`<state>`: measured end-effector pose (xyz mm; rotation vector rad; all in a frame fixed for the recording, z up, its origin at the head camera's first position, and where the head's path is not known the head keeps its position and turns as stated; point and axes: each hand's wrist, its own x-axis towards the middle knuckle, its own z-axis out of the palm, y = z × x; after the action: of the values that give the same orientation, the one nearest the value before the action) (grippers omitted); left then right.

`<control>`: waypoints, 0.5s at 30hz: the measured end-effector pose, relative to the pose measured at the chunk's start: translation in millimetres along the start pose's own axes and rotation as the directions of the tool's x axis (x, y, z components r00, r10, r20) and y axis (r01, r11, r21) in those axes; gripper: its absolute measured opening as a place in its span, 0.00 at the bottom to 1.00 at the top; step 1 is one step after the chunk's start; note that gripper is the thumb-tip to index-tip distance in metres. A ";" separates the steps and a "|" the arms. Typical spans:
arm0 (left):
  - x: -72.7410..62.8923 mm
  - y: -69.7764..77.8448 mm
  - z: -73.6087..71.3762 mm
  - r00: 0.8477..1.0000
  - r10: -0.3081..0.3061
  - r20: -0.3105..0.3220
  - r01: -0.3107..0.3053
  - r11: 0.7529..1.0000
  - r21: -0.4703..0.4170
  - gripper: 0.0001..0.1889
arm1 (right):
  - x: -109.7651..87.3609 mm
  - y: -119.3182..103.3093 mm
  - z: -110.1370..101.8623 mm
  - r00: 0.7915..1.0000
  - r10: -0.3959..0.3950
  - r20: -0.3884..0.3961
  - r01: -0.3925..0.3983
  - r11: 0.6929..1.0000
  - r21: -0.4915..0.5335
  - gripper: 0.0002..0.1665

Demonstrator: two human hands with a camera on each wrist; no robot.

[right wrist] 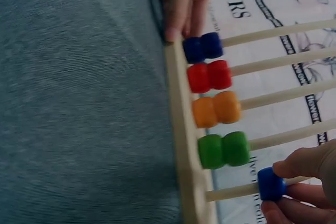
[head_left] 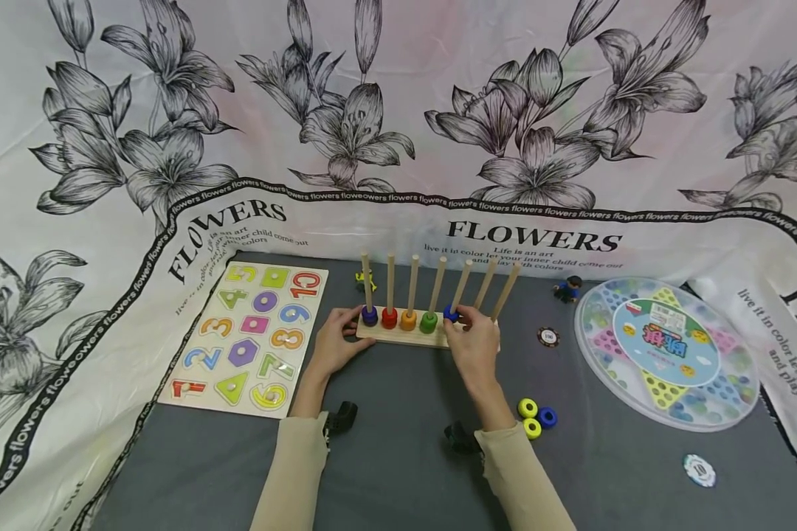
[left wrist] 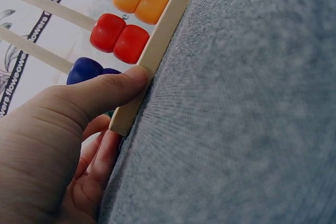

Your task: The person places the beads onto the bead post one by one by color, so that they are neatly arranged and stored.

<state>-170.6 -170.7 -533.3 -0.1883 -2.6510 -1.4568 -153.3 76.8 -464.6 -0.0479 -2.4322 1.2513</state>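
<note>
My left hand (head_left: pixel 335 341) grips the left end of a wooden base (head_left: pixel 398 335), thumb on its near edge and fingers behind. Several upright wooden pegs rise from this base. Pairs of beads sit at the bottom of four pegs: dark blue (right wrist: pixel 203 47), red (right wrist: pixel 209 76), orange (right wrist: pixel 216 109) and green (right wrist: pixel 223 149). On the peg to the right of the green pair is a blue bead (right wrist: pixel 271 184), pinched between the thumb and fingers of my right hand (head_left: pixel 473 343). A stretch of bare peg shows between that bead and the base.
Two yellow beads (head_left: pixel 528 408) and a blue bead (head_left: pixel 547 417) lie near my right forearm. Left stands a number puzzle board (head_left: pixel 210 398); right, a round game box (head_left: pixel 667 354). Poker chips (head_left: pixel 547 337) and a toy figure (head_left: pixel 567 289) lie at the right, a small yellow toy (head_left: pixel 365 280) behind the base.
</note>
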 end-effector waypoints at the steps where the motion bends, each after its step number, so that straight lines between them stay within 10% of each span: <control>1: -0.1 -0.1 0.2 1.000 -0.003 0.001 0.003 1.000 0.002 0.36 | -1.1 2.7 1.6 1.000 0.016 0.015 -0.016 1.000 -0.010 0.15; 15: 0.4 -1.4 1.9 1.000 -0.001 0.003 0.001 1.000 0.006 0.36 | -0.9 20.6 -7.4 0.974 0.089 0.208 -0.066 0.991 -0.113 0.14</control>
<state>-171.3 -169.8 -535.4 -0.1889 -2.6585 -1.4495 -152.8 94.6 -477.3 -0.0416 -2.7034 1.2146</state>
